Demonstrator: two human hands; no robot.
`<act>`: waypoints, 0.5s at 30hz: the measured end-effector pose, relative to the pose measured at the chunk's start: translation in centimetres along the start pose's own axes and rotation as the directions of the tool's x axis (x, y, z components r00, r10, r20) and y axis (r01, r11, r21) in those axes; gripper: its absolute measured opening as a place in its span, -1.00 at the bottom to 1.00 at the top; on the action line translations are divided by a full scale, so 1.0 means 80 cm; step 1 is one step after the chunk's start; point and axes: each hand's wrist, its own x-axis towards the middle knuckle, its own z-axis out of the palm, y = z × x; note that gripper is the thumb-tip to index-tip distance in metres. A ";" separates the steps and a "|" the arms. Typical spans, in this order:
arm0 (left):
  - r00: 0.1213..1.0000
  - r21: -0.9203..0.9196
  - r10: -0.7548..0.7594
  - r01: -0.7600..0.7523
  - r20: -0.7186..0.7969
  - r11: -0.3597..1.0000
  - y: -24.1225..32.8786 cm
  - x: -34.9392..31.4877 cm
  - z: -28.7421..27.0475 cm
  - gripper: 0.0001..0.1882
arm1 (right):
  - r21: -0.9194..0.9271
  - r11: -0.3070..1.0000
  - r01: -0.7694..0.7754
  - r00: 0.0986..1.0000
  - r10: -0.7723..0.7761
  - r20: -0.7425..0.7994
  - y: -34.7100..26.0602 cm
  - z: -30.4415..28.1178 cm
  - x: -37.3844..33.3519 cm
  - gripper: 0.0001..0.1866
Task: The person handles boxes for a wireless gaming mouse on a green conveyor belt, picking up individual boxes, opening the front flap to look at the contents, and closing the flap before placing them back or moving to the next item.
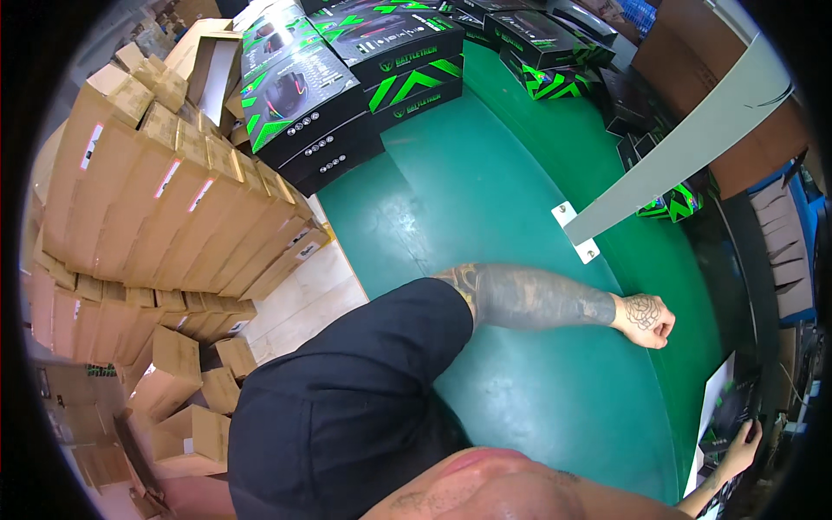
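My left hand [643, 321] is curled into a fist over the green belt strip [620, 251] on the right side of the green table. Nothing shows in its fingers, and their inner side is hidden. My left arm, in a short black sleeve, stretches across the table to it. Far off at the lower right, my right hand [739, 450] grips the edge of a black printed box [730, 412]. A white panel [716, 394] stands alongside that box. Both are small and bent by the rim of the view.
Black-and-green mouse boxes [299, 87] are stacked on the table's far left. More boxes [550, 39] lie along the belt. A grey metal post [685, 139] rises from a bracket. Brown cartons [165, 199] pile up at left, with an open carton [195, 438] below them.
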 end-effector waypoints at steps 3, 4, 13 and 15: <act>0.997 -0.002 0.067 -0.067 -0.040 0.998 0.014 -0.004 -0.003 -0.69 | 0.317 0.944 0.094 0.959 -0.001 -0.284 0.041 0.006 -0.045 -0.58; 0.988 -0.038 0.078 -0.084 -0.132 0.996 0.019 -0.002 -0.002 -0.60 | 0.128 0.957 0.261 0.887 -0.186 -0.422 0.048 0.024 -0.073 -0.58; 0.880 -0.034 0.219 -0.257 -0.421 0.966 0.055 0.022 -0.037 -0.45 | 0.979 -0.057 -0.197 0.977 -0.088 0.192 -0.256 0.052 -0.289 -0.12; 0.808 0.291 0.466 -0.377 -0.361 0.879 0.088 0.011 -0.052 -0.50 | 0.975 -0.116 -0.188 0.975 -0.146 0.170 -0.268 0.045 -0.289 -0.06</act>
